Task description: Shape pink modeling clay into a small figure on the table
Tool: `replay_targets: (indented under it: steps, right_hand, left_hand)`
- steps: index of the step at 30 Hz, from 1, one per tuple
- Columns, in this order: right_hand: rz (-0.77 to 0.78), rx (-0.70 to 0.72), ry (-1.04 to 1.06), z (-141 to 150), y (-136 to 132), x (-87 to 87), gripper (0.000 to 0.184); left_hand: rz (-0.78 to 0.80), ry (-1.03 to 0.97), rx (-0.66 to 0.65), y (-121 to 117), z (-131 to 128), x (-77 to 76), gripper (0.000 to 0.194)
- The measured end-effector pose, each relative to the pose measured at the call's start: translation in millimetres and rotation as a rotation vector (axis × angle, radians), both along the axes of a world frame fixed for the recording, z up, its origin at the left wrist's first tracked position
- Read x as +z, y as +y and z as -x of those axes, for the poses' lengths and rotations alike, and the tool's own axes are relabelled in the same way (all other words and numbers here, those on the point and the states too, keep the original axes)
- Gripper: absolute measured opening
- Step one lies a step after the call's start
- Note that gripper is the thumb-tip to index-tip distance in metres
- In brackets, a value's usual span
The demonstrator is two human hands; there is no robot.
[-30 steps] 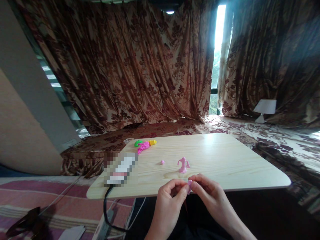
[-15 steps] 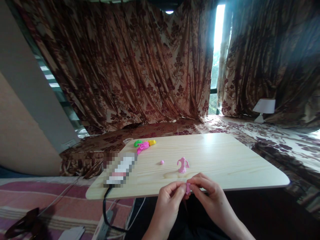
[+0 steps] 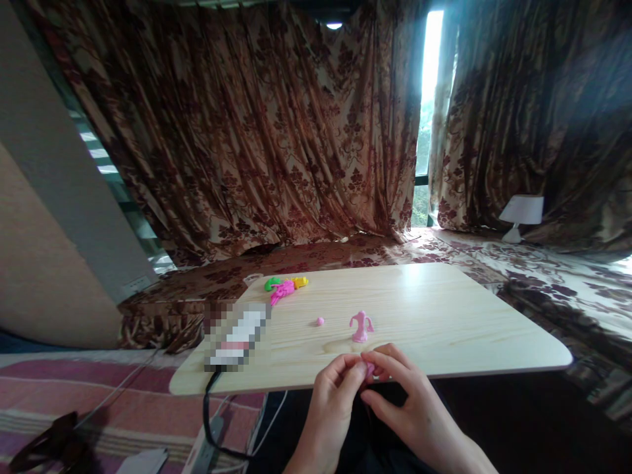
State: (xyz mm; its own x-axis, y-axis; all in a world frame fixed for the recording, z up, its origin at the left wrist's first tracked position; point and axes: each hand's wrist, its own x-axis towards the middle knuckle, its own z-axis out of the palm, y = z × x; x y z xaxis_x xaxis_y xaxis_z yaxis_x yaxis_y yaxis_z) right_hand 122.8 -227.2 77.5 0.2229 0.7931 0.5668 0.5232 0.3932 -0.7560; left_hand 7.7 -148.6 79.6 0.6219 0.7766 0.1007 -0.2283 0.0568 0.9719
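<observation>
A small lump of pink modelling clay (image 3: 370, 369) sits between my two hands over the table's near edge, mostly covered by fingers. My left hand (image 3: 334, 390) pinches it between thumb and curled fingers. My right hand (image 3: 412, 388) has its fingertips pressed against the lump from the right, while its thumb is lowered a little away from it. Just beyond my hands a pink clay figure (image 3: 361, 327) stands upright, with two drooping arm-like parts at its sides. To the left of the figure lies a small pink clay ball (image 3: 320, 321).
Green, bright pink and yellow pieces (image 3: 283, 288) lie at the back left of the pale wooden table (image 3: 444, 316). A blurred-out device (image 3: 239, 336) with a black cable rests on the left. Behind are patterned curtains (image 3: 296, 131) and a white lamp (image 3: 522, 210).
My right thumb has come away from the clay and dropped lower, and my right fingers have closed in over the lump. The figure and the ball have not moved.
</observation>
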Motion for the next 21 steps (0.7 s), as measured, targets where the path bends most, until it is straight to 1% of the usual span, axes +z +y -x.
replay_targets:
  steps: [3,6,9,12,14,17,21]
  right_hand:
    - [-0.065,-0.075,-0.103,-1,4,-6.1,0.034]
    - [-0.070,-0.111,-0.148,-2,5,-6.9,0.027]
    - [-0.062,-0.106,-0.142,-2,4,-3.8,0.021]
    - [-0.051,-0.107,-0.120,-2,2,-0.9,0.014]
    - [-0.052,-0.105,-0.103,-3,2,0.2,0.012]
    - [-0.051,-0.083,-0.059,-4,1,1.4,0.014]
    - [-0.038,-0.028,-0.020,-4,0,3.0,0.018]
  left_hand:
    - [0.052,-0.036,0.024,0,-1,-5.5,0.020]
    - [0.081,-0.058,0.015,0,-2,-8.8,0.017]
    - [0.076,-0.064,0.020,-1,-3,-7.1,0.018]
    - [0.055,-0.049,0.051,-6,-5,-2.3,0.026]
    - [0.047,-0.032,0.053,-9,-6,0.7,0.028]
    - [0.056,-0.030,0.000,-12,-7,2.6,0.027]
    - [0.080,-0.029,-0.041,-10,-5,1.0,0.029]
